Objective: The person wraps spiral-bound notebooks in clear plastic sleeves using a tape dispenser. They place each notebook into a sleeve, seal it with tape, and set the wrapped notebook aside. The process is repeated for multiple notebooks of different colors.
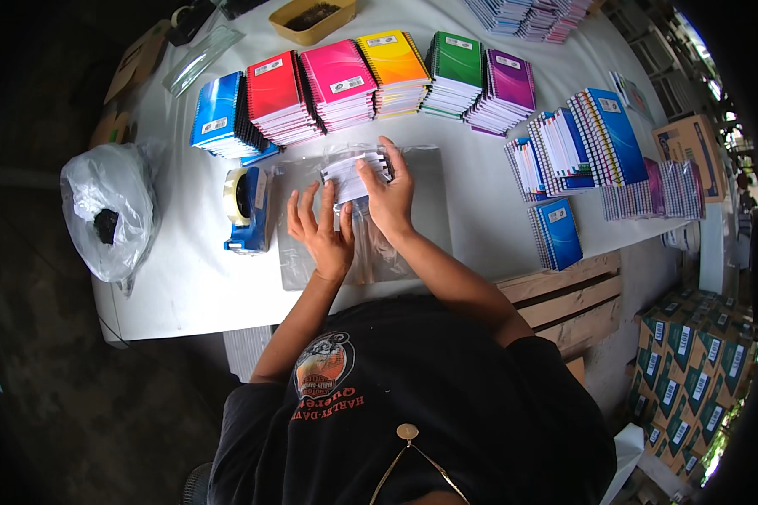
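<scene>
**Notebook bundle half inside a clear bag**

Notebooks (355, 175), a small bundle with white covers and dark spiral edges, lie at the centre of the white tabletop (185, 286), at the mouth of a clear plastic bag (413, 219). The right hand (387, 198) reaches toward 12 o'clock, fingers closed on the bundle. The left hand (322, 234) lies flat on the bag, fingers spread apart, holding nothing. At 9 o'clock stands a blue tape dispenser (246, 210); at 12 o'clock, a row of coloured notebook stacks (345, 80).
</scene>
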`<move>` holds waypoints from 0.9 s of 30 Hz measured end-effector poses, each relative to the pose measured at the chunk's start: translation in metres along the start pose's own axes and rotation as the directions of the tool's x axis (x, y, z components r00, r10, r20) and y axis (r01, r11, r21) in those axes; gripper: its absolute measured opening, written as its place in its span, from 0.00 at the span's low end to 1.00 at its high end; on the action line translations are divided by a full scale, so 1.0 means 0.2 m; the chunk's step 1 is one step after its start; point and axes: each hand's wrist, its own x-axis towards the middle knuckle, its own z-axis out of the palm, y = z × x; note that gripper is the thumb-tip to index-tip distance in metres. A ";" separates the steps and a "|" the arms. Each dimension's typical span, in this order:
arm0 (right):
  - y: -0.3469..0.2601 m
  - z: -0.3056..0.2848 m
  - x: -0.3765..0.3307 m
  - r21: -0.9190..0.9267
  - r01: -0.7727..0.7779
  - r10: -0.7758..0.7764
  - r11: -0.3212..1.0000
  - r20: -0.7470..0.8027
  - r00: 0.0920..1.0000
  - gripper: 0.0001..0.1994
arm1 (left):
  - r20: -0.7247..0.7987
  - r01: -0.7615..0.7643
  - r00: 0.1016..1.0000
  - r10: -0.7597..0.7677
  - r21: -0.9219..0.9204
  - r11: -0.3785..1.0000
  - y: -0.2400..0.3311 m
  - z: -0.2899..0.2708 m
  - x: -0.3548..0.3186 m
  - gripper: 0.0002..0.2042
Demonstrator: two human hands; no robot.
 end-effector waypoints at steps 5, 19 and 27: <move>-0.01 0.00 0.00 -0.002 -0.055 0.055 0.998 0.014 0.998 0.23 | 0.047 -0.075 0.996 0.070 0.094 0.993 -0.02 -0.05 0.04 0.17; -0.03 -0.16 -0.03 -0.221 0.075 -0.004 0.972 0.305 0.952 0.35 | 0.347 -0.227 0.913 0.213 -0.001 0.974 0.10 -0.09 0.12 0.23; -0.08 -0.24 -0.18 -0.500 0.638 -0.380 0.586 0.526 0.761 0.28 | 0.382 -0.159 0.897 0.223 -0.192 0.968 0.09 -0.14 0.13 0.39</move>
